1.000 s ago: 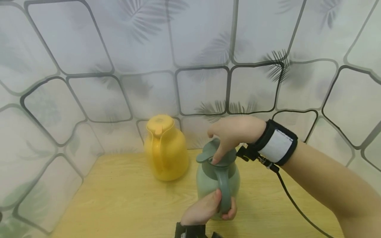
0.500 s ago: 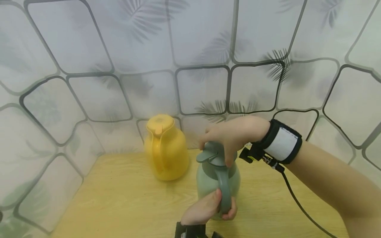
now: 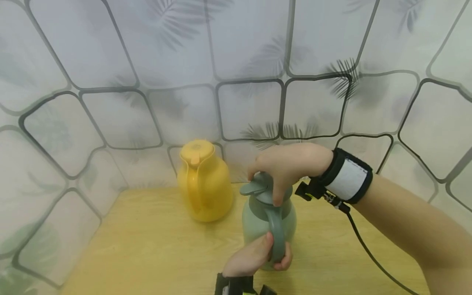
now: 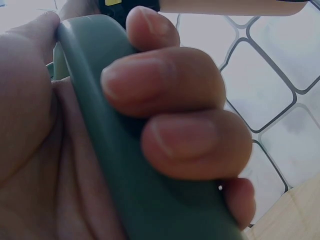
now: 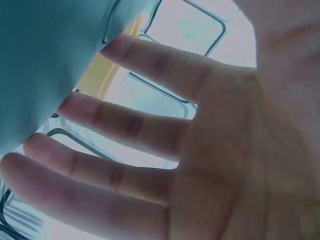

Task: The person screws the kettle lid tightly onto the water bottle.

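A pale green vacuum jug point(image 3: 252, 223) stands upright on the table, its darker green handle point(image 3: 277, 233) facing me. My left hand point(image 3: 250, 256) grips that handle; in the left wrist view the fingers point(image 4: 170, 82) curl round the green handle point(image 4: 95, 75). Over the top, my right hand point(image 3: 291, 164) holds the jug's lid point(image 3: 266, 196), thumb on the near side and fingers reaching over the far side. The right wrist view has the fingertips point(image 5: 80, 107) against the lid's edge point(image 5: 45, 65). A flat lever point(image 3: 252, 188) sticks out to the lid's left. Part of the lid is hidden.
A yellow vacuum jug point(image 3: 206, 188) stands to the left of the green one, near the back edge of the wooden table point(image 3: 147, 241). A patterned curtain point(image 3: 250, 110) closes off the back and sides. A black cable point(image 3: 368, 254) hangs from the right wrist strap.
My right thumb has moved rightward across the lid's near side, and the fingers have shifted left over its far side. The left hand keeps its grip on the handle.
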Action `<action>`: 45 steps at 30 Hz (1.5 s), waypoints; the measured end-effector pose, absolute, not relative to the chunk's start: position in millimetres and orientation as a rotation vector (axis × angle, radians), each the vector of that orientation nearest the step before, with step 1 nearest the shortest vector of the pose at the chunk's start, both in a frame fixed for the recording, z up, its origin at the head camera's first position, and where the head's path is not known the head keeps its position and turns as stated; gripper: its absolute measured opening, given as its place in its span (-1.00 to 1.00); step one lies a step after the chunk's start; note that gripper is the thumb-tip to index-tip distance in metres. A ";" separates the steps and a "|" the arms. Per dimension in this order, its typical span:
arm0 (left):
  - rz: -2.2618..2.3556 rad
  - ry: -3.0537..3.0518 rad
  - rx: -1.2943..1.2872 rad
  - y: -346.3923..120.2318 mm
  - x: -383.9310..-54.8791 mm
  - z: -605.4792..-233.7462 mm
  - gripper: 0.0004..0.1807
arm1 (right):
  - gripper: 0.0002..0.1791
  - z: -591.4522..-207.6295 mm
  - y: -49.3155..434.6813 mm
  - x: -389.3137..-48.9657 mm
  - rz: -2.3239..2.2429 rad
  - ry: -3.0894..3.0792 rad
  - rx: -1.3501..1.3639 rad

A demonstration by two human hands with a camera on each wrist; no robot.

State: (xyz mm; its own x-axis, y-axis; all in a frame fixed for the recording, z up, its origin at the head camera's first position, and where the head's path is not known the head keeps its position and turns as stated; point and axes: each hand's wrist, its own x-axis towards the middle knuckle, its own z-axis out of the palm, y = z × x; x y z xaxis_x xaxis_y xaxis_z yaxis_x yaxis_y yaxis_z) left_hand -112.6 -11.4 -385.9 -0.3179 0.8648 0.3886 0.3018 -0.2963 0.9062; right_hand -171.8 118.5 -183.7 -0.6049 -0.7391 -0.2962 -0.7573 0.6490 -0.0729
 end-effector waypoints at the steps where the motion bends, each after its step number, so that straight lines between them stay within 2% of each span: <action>1: 1.654 1.494 1.466 -11.4 -112.5 -385.9 -0.10 | -0.35 -183.9 118.3 -171.7 0.084 2.577 -1.194; 13: 1.644 1.513 1.478 -10.1 -111.0 -385.2 -0.09 | -0.41 -185.9 115.5 -169.7 0.123 2.668 -1.117; 21: 1.653 1.516 1.463 -11.0 -110.2 -385.6 -0.10 | -0.54 -189.9 113.7 -170.6 0.111 2.735 -1.044; 30: 1.653 1.522 1.431 -11.2 -110.6 -387.6 -0.10 | -0.42 -196.0 112.5 -172.1 -0.009 2.790 -0.940; 38: 1.658 1.532 1.452 -11.1 -109.8 -384.5 -0.10 | -0.40 -195.9 110.8 -168.0 -0.076 2.833 -0.795; 45: 1.663 1.527 1.448 -10.1 -112.0 -389.7 -0.09 | -0.36 -191.9 112.8 -166.8 -0.052 2.876 -0.823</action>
